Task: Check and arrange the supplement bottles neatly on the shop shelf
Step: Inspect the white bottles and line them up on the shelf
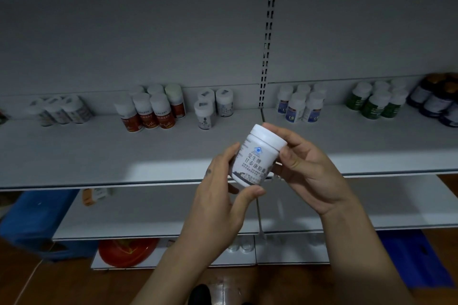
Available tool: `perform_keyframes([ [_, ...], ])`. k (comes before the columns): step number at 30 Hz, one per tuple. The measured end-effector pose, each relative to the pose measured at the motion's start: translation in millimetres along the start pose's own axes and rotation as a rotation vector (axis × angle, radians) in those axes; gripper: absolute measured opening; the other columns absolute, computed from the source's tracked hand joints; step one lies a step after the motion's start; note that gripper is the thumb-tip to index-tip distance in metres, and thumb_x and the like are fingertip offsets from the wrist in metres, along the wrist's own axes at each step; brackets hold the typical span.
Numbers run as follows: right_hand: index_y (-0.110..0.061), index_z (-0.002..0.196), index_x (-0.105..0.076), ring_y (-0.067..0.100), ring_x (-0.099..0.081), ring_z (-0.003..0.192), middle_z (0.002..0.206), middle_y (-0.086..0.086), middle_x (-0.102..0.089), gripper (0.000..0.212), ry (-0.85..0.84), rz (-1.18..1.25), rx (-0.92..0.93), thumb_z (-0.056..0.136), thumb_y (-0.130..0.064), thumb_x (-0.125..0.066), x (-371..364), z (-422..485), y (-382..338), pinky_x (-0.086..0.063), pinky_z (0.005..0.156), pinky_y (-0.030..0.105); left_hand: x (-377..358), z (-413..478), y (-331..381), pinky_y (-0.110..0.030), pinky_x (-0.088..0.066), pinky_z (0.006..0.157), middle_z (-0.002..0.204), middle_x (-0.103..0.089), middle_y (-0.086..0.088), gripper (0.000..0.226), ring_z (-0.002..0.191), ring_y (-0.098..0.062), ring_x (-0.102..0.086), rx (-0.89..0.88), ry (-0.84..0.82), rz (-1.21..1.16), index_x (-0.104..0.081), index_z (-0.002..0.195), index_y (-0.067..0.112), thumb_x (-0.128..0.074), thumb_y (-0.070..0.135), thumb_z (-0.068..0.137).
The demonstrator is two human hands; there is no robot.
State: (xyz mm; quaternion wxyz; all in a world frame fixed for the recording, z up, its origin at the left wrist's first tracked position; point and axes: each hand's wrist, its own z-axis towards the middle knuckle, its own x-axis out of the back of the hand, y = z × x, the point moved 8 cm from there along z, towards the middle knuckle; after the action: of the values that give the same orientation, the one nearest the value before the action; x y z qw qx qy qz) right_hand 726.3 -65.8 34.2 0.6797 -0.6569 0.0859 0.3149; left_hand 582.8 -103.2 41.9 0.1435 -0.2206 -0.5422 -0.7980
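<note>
Both hands (left hand (223, 195), right hand (314, 171)) grip one tilted white bottle (257, 153).

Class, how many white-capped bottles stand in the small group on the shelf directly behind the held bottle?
3: front bottle, back-left bottle, back-right bottle, all on the middle shelf; another could hide behind them. The held bottle is excluded.

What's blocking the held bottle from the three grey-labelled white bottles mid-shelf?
Nothing visible. The left hand and right hand hold the bottle in front of the shelf edge; no item stands on the shelf between it and the three white bottles.
</note>
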Motion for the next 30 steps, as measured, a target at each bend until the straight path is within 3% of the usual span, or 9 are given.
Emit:
perform_keyframes([
  [4, -0.013, 0.128, -0.062, 0.026, -0.059, 0.117, 0.125, 0.014, -0.063, 0.059, -0.038, 0.031, 0.009, 0.074, -0.027, -0.081, 0.5, -0.7, -0.1, -0.051, 0.09, 0.033, -6.7, 2.0, 4.5, -0.029, -0.05, 0.088, 0.127, -0.055, 0.012, 0.059, 0.112, -0.006, -0.056, -0.012, -0.043, 0.013, -0.038, 0.141, 0.025, -0.06, 0.038, 0.088],
  [8, -0.013, 0.126, -0.063, 0.025, -0.06, 0.113, 0.122, 0.013, -0.064, 0.059, -0.027, 0.059, 0.021, 0.072, -0.025, -0.082, 4.7, -0.6, 0.2, -0.053, 0.088, 0.033, -12.2, 3.9, 5.0, -0.033, -0.049, 0.093, 0.132, -0.053, 0.015, 0.059, 0.118, -0.006, -0.053, -0.013, -0.076, 0.011, -0.035, 0.144, 0.024, -0.056, 0.04, 0.091],
  [13, -0.012, 0.124, -0.064, 0.024, -0.062, 0.107, 0.117, 0.013, -0.065, 0.06, 0.011, 0.057, 0.015, 0.069, -0.026, -0.085, 10.6, -0.8, 3.2, -0.054, 0.084, 0.032, -16.2, 5.2, 8.5, -0.024, -0.044, 0.096, 0.128, -0.044, 0.018, 0.072, 0.117, 0.001, -0.046, -0.033, -0.108, 0.105, -0.03, 0.14, 0.037, -0.068, 0.052, 0.081],
  [17, -0.012, 0.121, -0.065, 0.024, -0.063, 0.105, 0.114, 0.013, -0.066, 0.06, 0.027, 0.056, 0.014, 0.066, -0.025, -0.086, 12.9, 0.3, 6.0, -0.054, 0.082, 0.032, -17.0, 7.3, 8.5, -0.023, -0.044, 0.096, 0.123, -0.033, 0.014, 0.081, 0.113, 0.0, -0.044, -0.037, -0.075, 0.162, -0.033, 0.138, 0.035, -0.064, 0.066, 0.07],
  [20, -0.012, 0.119, -0.066, 0.023, -0.064, 0.103, 0.113, 0.013, -0.066, 0.063, 0.044, 0.056, 0.005, 0.062, -0.026, -0.089, 14.0, 0.9, 7.4, -0.055, 0.08, 0.032, -15.2, 8.5, 4.9, -0.022, -0.044, 0.093, 0.119, -0.032, 0.014, 0.076, 0.111, -0.002, -0.044, -0.021, -0.029, 0.158, -0.038, 0.133, 0.036, -0.077, 0.053, 0.07],
  [25, -0.012, 0.125, -0.061, 0.02, -0.065, 0.104, 0.117, 0.01, -0.067, 0.074, 0.06, -0.003, -0.032, 0.06, -0.03, -0.09, 15.1, 3.5, 7.9, -0.055, 0.079, 0.029, -15.0, 8.8, 0.9, -0.004, -0.037, 0.085, 0.115, -0.037, 0.019, 0.071, 0.105, 0.011, -0.044, -0.007, -0.006, 0.103, -0.037, 0.128, 0.042, -0.082, 0.028, 0.075],
  [30, -0.01, 0.136, -0.051, 0.023, -0.06, 0.116, 0.132, 0.012, -0.061, 0.077, 0.036, -0.023, -0.026, 0.07, -0.035, -0.082, 12.4, 6.2, 3.8, -0.052, 0.088, 0.028, -12.9, 8.5, -2.0, -0.018, -0.048, 0.085, 0.123, -0.047, 0.019, 0.066, 0.113, 0.003, -0.049, 0.035, 0.005, 0.022, -0.036, 0.133, 0.041, -0.076, 0.027, 0.082],
])
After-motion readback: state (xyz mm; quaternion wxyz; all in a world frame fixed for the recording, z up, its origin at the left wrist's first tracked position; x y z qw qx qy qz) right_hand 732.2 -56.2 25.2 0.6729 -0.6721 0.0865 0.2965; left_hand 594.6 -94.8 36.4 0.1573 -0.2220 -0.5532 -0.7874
